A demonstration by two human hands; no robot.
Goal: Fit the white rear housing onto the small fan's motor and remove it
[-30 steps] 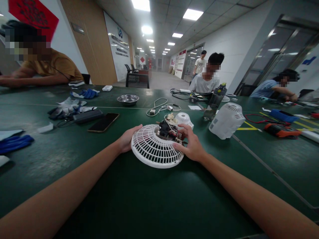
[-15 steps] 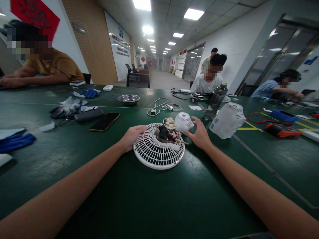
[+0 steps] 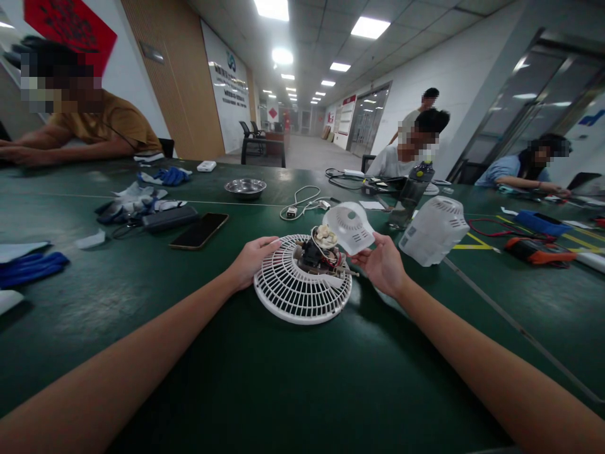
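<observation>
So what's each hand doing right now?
Left hand: holding the round white plastic grille.
Right hand: holding the small white vented plastic cover.

So the counter (image 3: 293, 384) is a big dark green one, kinda shiny and scuffed, with a thin pale line (image 3: 203, 201) running across it and a grey strip (image 3: 522, 330) slanting off to the right. The grille (image 3: 302, 306) is lying mid-counter. Behind it there's a loosely looped white cable (image 3: 302, 205) and a metal bowl (image 3: 245, 188). Over left: phone (image 3: 199, 231), dark case (image 3: 170, 219) just beside it, a heap of grey gloves (image 3: 137, 205), blue gloves (image 3: 172, 176) further back. Right side has a white housing (image 3: 432, 233) near a bottle (image 3: 407, 198), then an orange multimeter (image 3: 539, 251), a blue tray (image 3: 541, 223) and some yellow lines (image 3: 472, 246).
</observation>
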